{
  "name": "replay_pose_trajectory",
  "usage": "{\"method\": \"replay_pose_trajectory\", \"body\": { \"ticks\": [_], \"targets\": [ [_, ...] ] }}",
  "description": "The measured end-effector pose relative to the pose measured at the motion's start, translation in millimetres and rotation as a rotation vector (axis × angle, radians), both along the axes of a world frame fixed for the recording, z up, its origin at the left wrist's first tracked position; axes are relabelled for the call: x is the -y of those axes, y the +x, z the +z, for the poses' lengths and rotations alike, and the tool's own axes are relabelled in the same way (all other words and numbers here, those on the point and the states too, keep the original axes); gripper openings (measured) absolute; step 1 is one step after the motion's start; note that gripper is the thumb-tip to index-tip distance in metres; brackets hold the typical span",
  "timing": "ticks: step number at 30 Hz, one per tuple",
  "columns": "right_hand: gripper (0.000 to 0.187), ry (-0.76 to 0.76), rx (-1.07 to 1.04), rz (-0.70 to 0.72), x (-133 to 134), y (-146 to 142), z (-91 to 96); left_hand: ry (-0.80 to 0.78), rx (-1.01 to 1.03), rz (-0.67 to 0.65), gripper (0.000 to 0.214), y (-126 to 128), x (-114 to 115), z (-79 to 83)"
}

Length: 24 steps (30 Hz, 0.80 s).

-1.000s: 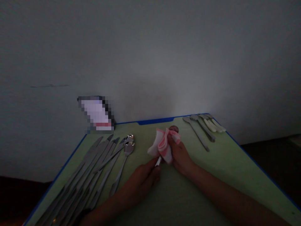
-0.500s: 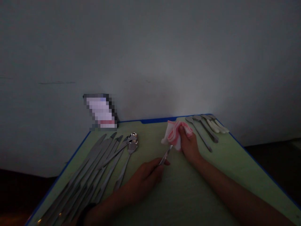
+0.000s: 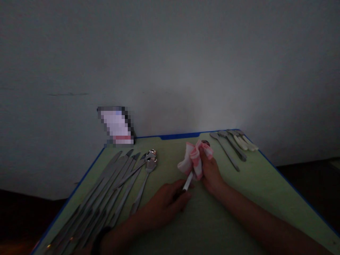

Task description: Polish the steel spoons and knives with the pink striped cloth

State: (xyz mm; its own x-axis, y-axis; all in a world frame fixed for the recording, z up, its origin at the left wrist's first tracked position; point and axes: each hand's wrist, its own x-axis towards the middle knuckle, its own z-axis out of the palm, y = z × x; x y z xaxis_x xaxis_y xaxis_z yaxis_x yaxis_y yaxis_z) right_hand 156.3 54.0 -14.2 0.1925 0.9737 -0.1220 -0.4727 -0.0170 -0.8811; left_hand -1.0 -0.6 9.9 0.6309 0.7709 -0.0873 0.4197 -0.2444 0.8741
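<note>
My left hand [image 3: 170, 200] is closed around the handle end of a metal spoon [image 3: 188, 181]. The spoon slants up and away to the right, and the rounded tip of its bowl shows behind the cloth. My right hand [image 3: 211, 171] grips a pink and white cloth [image 3: 195, 159], which is bunched around the middle of the spoon. To the left of my left hand lie two spoons, the nearer one [image 3: 151, 165] with its bowl pointing away, and a row of several table knives [image 3: 103, 184].
More cutlery lies at the far right: a long spoon [image 3: 225, 152], darker metal pieces [image 3: 235, 148] and several with white handles [image 3: 240, 142]. A blurred-out phone-like device [image 3: 117, 124] leans on the wall [image 3: 170, 63] behind the blue-edged green table [image 3: 220, 226].
My right hand and the cloth have slid down along the spoon, closer to my left hand. The spoon's bowl now shows beyond the cloth. My left hand keeps its hold.
</note>
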Motion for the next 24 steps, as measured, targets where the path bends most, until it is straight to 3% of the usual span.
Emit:
{"method": "replay_pose_trajectory", "body": {
  "ticks": [6, 15, 20, 24],
  "targets": [
    [0.032, -0.025, 0.091, -0.025, -2, 6, 1.2, 0.035, 0.000, -0.082, 0.031, -2, 4, -0.3],
    [0.035, -0.003, 0.188, 0.119, 21, -8, 5.5, 0.078, -0.040, 0.144, 0.036, 2, 0, -12.8],
    [0.034, 0.152, 0.416, 0.097, 10, 8, 18.1, 0.052, 0.031, 0.301, 0.032, 3, 0, -6.8],
    [0.030, 0.364, 0.767, 0.245, 4, 24, 32.3, -0.084, 0.293, 0.385, 0.024, 3, 1, -8.7]
  ]
}}
